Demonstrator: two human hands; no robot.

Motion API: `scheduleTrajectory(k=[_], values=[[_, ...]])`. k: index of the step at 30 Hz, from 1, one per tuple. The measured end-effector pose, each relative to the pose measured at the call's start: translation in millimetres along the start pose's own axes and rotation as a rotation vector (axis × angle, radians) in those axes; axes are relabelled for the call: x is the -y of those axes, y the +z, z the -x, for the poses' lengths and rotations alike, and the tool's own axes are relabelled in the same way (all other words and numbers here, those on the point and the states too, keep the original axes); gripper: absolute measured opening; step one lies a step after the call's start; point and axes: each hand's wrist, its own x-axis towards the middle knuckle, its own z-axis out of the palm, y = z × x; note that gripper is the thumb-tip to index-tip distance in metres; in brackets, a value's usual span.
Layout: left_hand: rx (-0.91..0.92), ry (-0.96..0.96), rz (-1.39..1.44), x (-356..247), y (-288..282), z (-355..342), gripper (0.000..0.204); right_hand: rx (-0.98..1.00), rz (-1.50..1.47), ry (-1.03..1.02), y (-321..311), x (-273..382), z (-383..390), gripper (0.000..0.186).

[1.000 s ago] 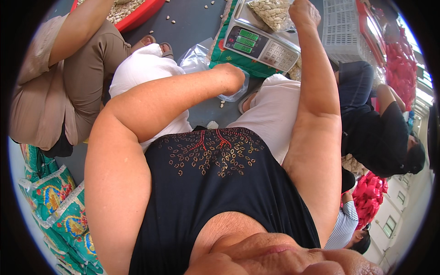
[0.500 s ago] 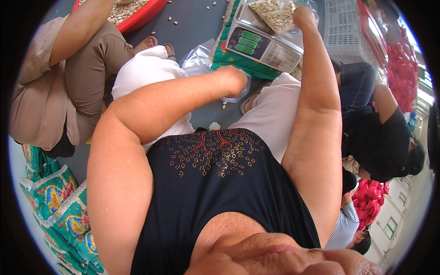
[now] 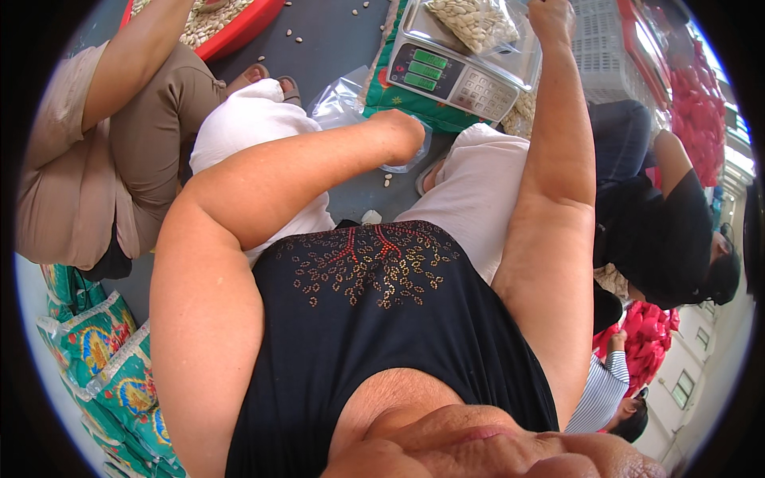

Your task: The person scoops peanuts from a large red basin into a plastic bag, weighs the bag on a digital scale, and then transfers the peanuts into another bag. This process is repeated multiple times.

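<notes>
Clear bag contains pale, flat beans; red basin contains similar loose beans. Bag is transparent, slumped, and lies on the digital scale. Right hand is just right of the bag; fingers partly out of frame, grip undeterminable. Left hand, well apart from the bag, is curled beside clear plastic; fingers hidden, hold cannot be confirmed.
</notes>
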Motion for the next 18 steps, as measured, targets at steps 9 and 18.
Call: scheduleTrajectory(k=[9, 18], values=[[0.006, 0.002, -0.023, 1, 6, -7, 0.027, 0.136, -0.027, 0.064, 6, -5, 0, 0.022], [0.018, 0.013, -0.032, -1, 3, -2, 0.022, 0.274, 0.124, 0.172, 2, 17, 5, 0.055]])
